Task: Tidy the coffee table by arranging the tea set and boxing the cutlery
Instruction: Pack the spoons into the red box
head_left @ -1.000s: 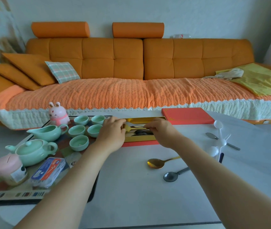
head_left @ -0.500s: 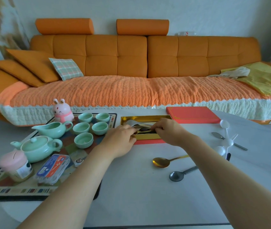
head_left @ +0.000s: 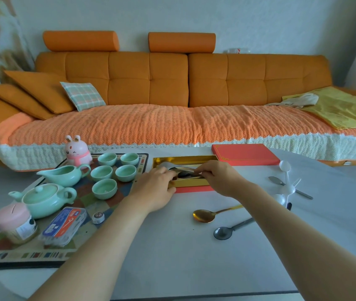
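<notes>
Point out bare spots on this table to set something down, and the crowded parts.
Widest bare patch: near tabletop between the patterned mat and the dark spoon. Another lies far right, past the white gadget. Crowded: the mat's tea set, the open box where the right hand pinches cutlery, and the spoons beside the gadget.

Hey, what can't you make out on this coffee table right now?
Cutlery in the box, head view: left hand and right hand cover it; count unclear.
Left hand's grip, head view: hidden behind its own knuckles.
Packet print, head view: too small, blurred.
Mat, head view: cut off by left edge.
</notes>
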